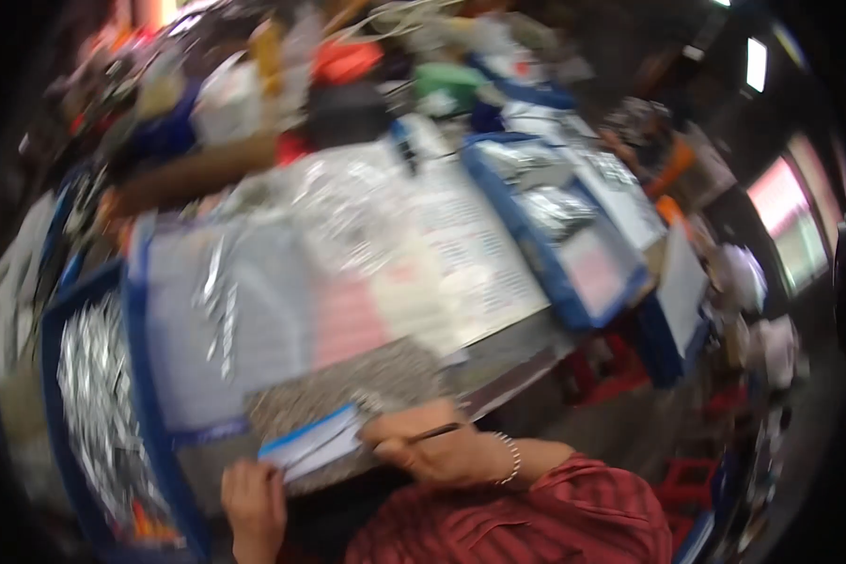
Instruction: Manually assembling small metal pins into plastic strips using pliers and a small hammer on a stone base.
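Note:
My right hand, with a beaded bracelet at the wrist, is closed around a thin dark rod-like tool. Its kind is lost in the motion blur. My left hand has its fingers curled together beside the lower left end of a small white piece with a blue edge. What those fingers pinch, if anything, is too blurred to name. A thin dark line crosses the white piece between both hands. Under it lies a speckled brown-grey mat at the table's near edge.
At left, a blue tray holds many shiny silvery strips. Clear plastic bags and a printed sheet cover the table's middle. Another blue tray with silvery packets stands at right. Bags and cloths pile up at the back; red stools stand at right.

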`<state>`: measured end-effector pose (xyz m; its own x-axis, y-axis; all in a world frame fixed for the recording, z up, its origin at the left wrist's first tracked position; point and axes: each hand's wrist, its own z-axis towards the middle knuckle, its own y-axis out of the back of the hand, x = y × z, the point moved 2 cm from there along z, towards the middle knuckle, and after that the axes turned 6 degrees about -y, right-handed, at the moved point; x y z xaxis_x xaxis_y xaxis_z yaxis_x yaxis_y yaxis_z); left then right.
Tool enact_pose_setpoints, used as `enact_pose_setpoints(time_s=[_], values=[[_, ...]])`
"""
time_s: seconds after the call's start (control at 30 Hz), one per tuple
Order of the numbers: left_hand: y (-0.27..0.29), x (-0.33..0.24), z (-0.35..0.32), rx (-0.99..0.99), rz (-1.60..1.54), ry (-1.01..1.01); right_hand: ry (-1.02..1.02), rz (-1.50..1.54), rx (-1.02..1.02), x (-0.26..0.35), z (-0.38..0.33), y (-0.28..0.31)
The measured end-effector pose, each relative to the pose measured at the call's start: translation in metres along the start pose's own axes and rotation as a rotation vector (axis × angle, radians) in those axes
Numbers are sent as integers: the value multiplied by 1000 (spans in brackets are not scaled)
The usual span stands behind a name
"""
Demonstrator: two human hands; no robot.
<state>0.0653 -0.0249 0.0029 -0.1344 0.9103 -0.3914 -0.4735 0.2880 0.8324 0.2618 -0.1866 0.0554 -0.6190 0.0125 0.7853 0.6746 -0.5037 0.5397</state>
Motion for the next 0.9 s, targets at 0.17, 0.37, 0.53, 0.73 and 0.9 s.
enact_pose_setpoints(time_s=[0.17,0.37,0.53,0.73,0.9], values=[[21,-34,-11,-78,-58,98,-121,433,209,-1,-26,17],[40,-78,-13,-160,-293,75,-240,738,313,9,-38,20],[34,-91,-27,-103,-397,84,-363,1034,240,-6,-34,0],[33,-65,-107,-51,-230,227,-722,793,533,20,-29,9],[57,-35,-184,-30,-110,624,-586,895,166,9,-48,-7]])
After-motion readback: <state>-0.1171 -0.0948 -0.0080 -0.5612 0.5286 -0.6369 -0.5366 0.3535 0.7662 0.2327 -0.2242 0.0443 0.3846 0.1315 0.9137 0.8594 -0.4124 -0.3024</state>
